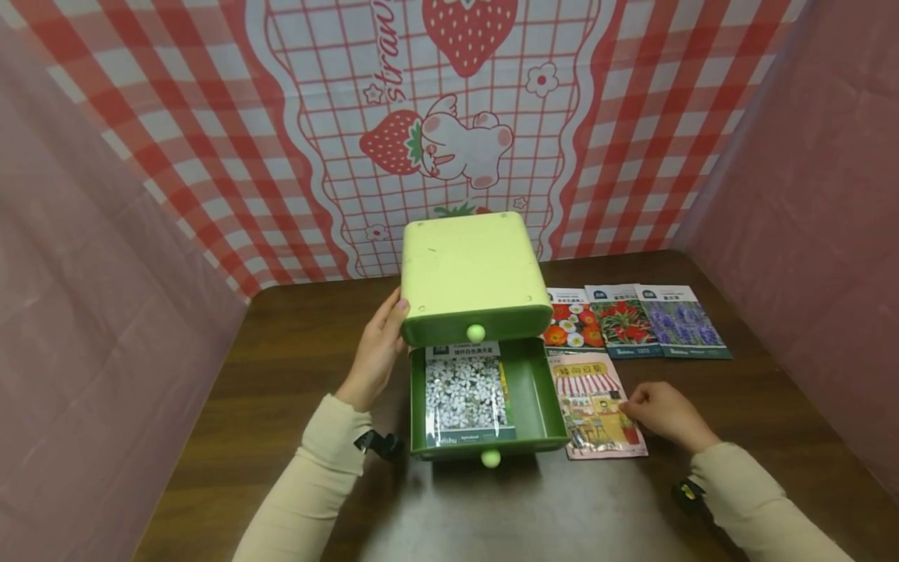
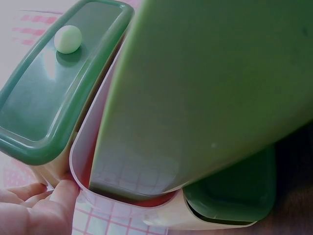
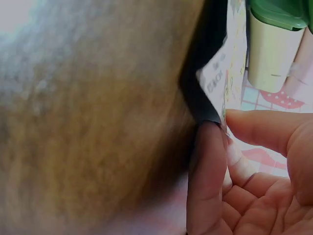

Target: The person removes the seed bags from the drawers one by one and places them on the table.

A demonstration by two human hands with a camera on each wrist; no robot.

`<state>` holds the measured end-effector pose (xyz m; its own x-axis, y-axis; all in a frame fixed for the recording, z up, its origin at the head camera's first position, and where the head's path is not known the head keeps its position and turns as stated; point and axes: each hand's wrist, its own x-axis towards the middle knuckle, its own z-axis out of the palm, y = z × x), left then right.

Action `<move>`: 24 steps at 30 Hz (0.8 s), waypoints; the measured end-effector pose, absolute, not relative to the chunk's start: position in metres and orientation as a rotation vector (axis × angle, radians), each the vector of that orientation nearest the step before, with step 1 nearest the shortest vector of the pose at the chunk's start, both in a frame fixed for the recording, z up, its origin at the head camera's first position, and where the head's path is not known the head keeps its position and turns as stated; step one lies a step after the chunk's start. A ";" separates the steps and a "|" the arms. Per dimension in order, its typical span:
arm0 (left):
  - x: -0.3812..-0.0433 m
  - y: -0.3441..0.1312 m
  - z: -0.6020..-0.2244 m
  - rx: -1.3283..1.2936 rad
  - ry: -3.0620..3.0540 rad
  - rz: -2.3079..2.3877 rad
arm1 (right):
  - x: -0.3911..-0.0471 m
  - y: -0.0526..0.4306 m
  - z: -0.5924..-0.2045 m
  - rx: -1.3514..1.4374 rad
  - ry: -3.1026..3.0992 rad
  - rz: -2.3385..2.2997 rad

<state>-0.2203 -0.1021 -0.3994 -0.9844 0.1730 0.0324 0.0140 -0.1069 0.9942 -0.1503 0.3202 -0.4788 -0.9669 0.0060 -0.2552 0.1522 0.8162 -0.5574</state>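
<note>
A yellow-green drawer box (image 1: 470, 261) stands on the table with a lower drawer (image 1: 530, 390) pulled out and the top drawer front (image 2: 54, 98) closed. Inside the open drawer lies a seed packet with white flowers (image 1: 463, 394). My left hand (image 1: 379, 343) rests against the box's left side, fingers extended and thumb near its front edge. To the right of the drawer, a pink-edged seed packet with a striped awning picture (image 1: 593, 410) lies on the table. My right hand (image 1: 663, 414) pinches this packet's right edge between thumb and index finger, lifting that edge in the right wrist view.
Behind the pink-edged packet are three more seed packets: one with orange and white flowers (image 1: 572, 324), one with red flowers (image 1: 625, 324) and one with purple flowers (image 1: 681, 324). A red checked strawberry cloth (image 1: 449, 140) hangs behind the wooden table (image 1: 281, 367).
</note>
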 end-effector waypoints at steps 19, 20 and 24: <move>-0.220 -0.101 -0.398 0.211 2.023 2.277 | -0.159 0.314 -0.459 0.073 2.801 -1.091; -0.220 -0.101 -0.398 0.212 2.025 2.277 | -0.160 0.311 -0.456 0.050 2.815 -1.133; -0.220 -0.100 -0.399 0.216 2.022 2.278 | -0.160 0.296 -0.443 -0.040 2.933 -1.249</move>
<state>-0.2200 -0.1004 -0.3987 -0.9861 0.1591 0.0472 0.0280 -0.1210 0.9923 -0.1597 0.2962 -0.4428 -0.9986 -0.0047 0.0522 -0.0409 0.6929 -0.7199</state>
